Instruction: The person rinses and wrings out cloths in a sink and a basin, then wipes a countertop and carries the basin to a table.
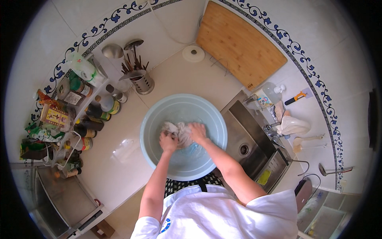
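A light blue plastic basin (183, 103) stands on the counter in front of me and overlaps the left side of the sink. Clear water lies in it, with a wet, crumpled whitish cloth (180, 131) bunched near the middle. My left hand (168, 142) grips the cloth's left side with bent fingers. On the right part of the cloth rests my right hand (197, 132), its fingers bent over the fabric. Part of the cloth is hidden under both hands.
A stainless steel sink (235, 128) adjoins the basin on the right. A bamboo cutting board (238, 44) leans in the back corner near a round white lid (193, 53). Chopsticks and ladles fill a metal utensil holder (144, 83). Several sauce bottles (86, 122) line the left wall.
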A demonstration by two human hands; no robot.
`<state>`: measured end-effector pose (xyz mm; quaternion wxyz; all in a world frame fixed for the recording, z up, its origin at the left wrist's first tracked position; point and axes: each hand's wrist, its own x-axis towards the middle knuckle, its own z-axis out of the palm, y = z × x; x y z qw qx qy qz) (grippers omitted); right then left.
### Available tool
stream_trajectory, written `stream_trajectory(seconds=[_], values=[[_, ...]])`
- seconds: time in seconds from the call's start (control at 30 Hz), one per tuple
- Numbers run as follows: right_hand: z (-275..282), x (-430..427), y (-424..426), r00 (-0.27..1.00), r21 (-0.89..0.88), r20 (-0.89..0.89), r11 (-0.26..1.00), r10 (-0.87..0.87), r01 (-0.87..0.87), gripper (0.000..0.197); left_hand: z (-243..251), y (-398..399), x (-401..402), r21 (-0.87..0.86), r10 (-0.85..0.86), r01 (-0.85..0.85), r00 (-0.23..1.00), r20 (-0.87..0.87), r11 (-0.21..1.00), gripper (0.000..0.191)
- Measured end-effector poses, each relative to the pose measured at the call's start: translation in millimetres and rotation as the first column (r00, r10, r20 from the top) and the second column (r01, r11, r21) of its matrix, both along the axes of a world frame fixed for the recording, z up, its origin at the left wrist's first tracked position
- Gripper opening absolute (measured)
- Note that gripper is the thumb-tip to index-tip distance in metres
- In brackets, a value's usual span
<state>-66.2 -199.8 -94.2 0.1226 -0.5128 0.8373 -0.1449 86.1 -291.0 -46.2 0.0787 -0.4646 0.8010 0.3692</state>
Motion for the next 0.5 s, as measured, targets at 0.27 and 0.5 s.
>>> stream_trajectory(seconds=[0.27, 0.5], values=[[80.9, 13.1, -27.7, 0.412, 0.002, 0.893, 0.919, -0.179, 0.395, 0.046, 15.8, 1.8, -2.6, -0.307, -0.194, 0.076, 0.907, -0.375, 0.949, 0.089], [186.2, 17.0, 2.3, 0.044, -0.103, 0.995, 0.854, 0.094, 0.509, 0.046, 74.8, 11.4, -21.5, 0.335, 0.280, -0.090, 0.767, -0.578, 0.938, 0.071]])
